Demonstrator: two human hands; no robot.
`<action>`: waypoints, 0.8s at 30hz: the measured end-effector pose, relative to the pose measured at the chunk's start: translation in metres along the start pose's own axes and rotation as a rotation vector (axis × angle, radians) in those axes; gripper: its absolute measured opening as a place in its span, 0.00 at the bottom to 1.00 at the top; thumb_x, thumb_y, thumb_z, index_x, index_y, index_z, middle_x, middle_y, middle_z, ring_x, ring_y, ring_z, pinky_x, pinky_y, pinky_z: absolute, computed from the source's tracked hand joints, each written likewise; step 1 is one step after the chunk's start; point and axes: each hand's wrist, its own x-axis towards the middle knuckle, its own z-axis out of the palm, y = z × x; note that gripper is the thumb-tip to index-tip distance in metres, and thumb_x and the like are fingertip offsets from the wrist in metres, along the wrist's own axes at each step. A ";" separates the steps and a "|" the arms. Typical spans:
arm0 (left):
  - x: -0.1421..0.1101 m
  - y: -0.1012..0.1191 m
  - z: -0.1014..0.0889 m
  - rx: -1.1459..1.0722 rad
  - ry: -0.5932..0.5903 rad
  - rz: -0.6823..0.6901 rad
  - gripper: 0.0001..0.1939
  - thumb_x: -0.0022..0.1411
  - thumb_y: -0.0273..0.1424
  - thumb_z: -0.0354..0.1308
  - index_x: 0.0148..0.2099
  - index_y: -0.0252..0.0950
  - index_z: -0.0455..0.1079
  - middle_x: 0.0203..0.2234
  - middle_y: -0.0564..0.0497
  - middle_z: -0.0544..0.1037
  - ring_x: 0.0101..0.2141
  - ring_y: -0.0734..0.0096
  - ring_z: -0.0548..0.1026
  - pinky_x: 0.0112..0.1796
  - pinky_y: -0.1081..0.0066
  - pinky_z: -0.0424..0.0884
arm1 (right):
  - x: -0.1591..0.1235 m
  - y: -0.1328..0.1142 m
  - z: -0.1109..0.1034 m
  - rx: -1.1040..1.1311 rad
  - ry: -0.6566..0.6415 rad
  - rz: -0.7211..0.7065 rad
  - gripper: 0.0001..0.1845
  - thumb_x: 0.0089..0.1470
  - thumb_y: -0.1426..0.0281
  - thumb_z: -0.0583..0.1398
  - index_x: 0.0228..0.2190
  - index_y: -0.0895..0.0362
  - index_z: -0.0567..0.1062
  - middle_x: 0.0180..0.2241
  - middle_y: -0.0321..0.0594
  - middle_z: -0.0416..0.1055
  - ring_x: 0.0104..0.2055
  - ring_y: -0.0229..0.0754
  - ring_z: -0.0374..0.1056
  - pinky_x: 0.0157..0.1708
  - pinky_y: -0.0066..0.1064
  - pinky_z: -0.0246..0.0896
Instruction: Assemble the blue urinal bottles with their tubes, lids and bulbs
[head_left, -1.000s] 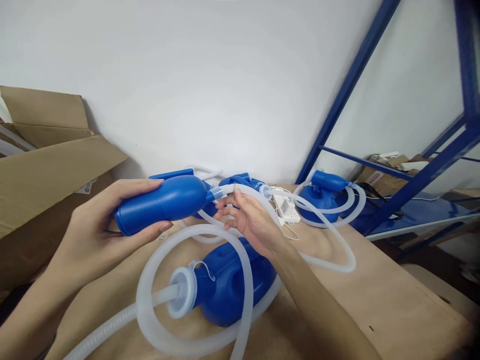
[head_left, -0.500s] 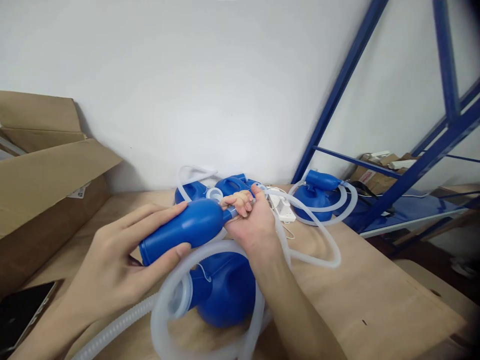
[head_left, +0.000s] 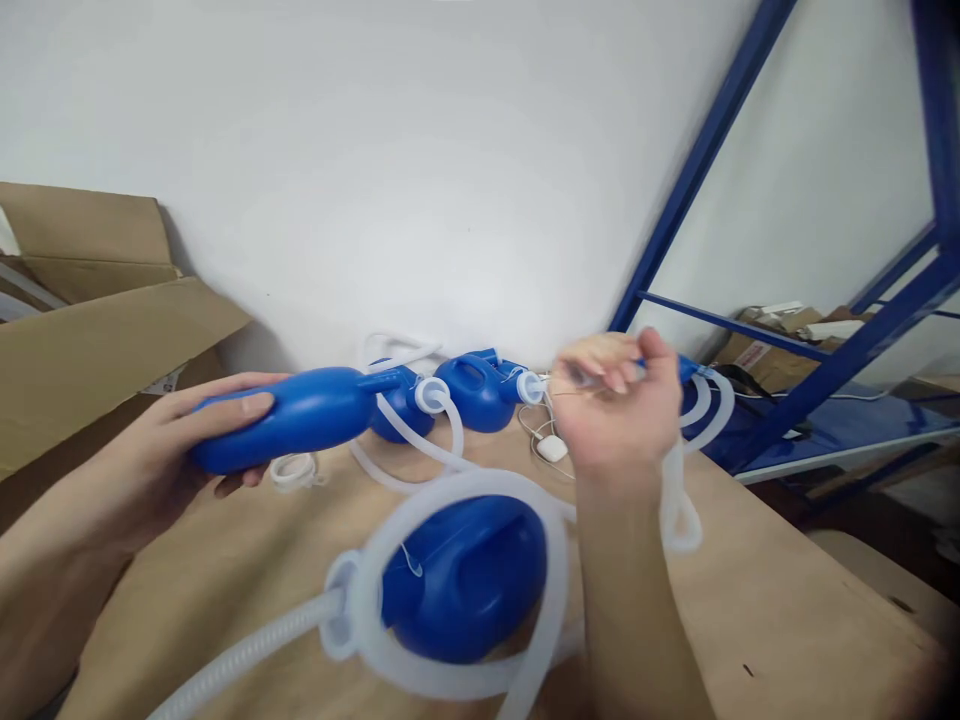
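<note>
My left hand [head_left: 225, 425] is wrapped round a blue plastic bottle-shaped funnel [head_left: 315, 415], its narrow spout pointing right. Farther right, my raised right hand [head_left: 619, 400] has its fingers curled, blurred by motion. They close on what looks like the end of a translucent hose [head_left: 681, 505], part of which hangs below the hand. In front of me a blue jug [head_left: 487, 590] with a moulded handle lies on the table, and a loop of pale hose [head_left: 375, 560] rings it. A white cap [head_left: 341, 605] sits at the jug's mouth.
Two more blue jugs, one [head_left: 476, 395] with a white-capped neck, stand against the wall. A white charger [head_left: 553, 448] with cable and a coiled white tube [head_left: 294, 472] lie on the table [head_left: 750, 580]. An open carton [head_left: 97, 350] stands left, a blue metal rack [head_left: 697, 190] right.
My right hand has moved right, away from the funnel's spout, now bare. My left hand has drawn the funnel left. The view has shifted slightly.
</note>
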 end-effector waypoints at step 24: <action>-0.043 -0.131 0.037 0.501 -0.248 0.085 0.35 0.68 0.56 0.59 0.65 0.38 0.78 0.63 0.34 0.80 0.60 0.34 0.81 0.60 0.46 0.77 | -0.024 0.001 -0.061 -0.498 -0.661 0.802 0.47 0.54 0.23 0.54 0.39 0.53 0.82 0.22 0.34 0.71 0.23 0.44 0.71 0.28 0.37 0.71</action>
